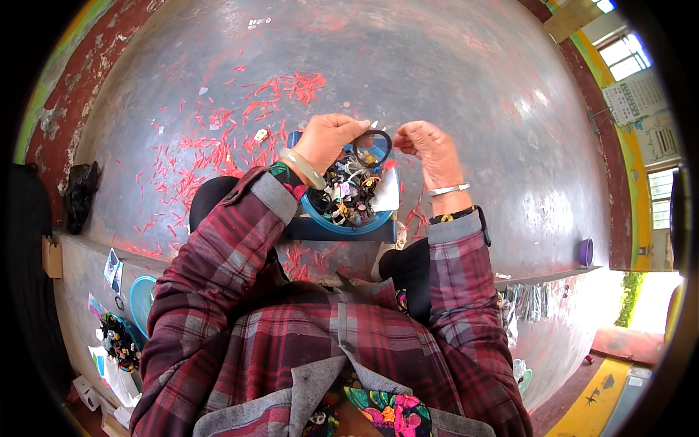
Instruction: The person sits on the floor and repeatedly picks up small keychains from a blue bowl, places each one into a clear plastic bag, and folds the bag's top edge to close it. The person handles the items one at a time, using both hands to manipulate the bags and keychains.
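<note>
My L hand (325, 138) pinches a black band (389, 149) over the blue basin (349, 230); can't tell if my R hand (435, 153), fingers curled, has anything. If L pinch slips, band prob. drops in.

Floor (502, 182): smooth, glossy, concrete-looking. Far-left wall (71, 80): rough, flaking paint. Plaid sleeves (226, 237): matt cloth. Blue basin (348, 229), purple bucket (586, 253) at right: smooth plastic. Left-wrist bangle (304, 170): smooth, glossy. Right-wrist bracelet (449, 189): shiny, metal-look. Black bag (81, 193) at left: crinkled, glossy plastic.

Blue basin (353, 229) partly hidden, wall chart (632, 97) print illegible
</note>
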{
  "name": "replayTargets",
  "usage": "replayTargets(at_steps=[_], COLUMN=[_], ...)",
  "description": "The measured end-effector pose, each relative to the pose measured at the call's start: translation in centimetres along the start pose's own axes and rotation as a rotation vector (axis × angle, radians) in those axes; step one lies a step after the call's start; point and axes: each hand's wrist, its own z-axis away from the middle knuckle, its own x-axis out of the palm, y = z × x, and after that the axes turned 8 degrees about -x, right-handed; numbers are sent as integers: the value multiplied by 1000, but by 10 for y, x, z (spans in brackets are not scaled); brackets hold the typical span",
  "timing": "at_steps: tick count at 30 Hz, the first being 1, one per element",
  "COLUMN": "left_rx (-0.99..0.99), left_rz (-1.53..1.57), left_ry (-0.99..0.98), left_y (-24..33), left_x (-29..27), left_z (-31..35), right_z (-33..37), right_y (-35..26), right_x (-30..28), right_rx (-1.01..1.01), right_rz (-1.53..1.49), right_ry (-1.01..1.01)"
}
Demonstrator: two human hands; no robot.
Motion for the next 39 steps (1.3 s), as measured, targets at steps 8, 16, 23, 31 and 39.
replayTargets(at_steps=[8, 16, 23, 31, 39], left_rx=[3, 37, 32, 209, 573], left_rz=[-130, -107, 119, 320, 361], left_ry=[19, -42, 17, 209, 474], left_y=[-3, -8, -6, -3, 9], left_x=[2, -1, -12, -36, -127], left_z=[-1, -7, -8, 22, 137], right_z=[0, 0, -12, -20, -21], right_y=[9, 8, 23, 39, 49], right_x=[3, 2, -15, -24, -33], right_rx=[13, -58, 11, 97, 206], right_rz=[-32, 28, 196, 288, 329], right_ry=[-17, -34, 30, 32, -10])
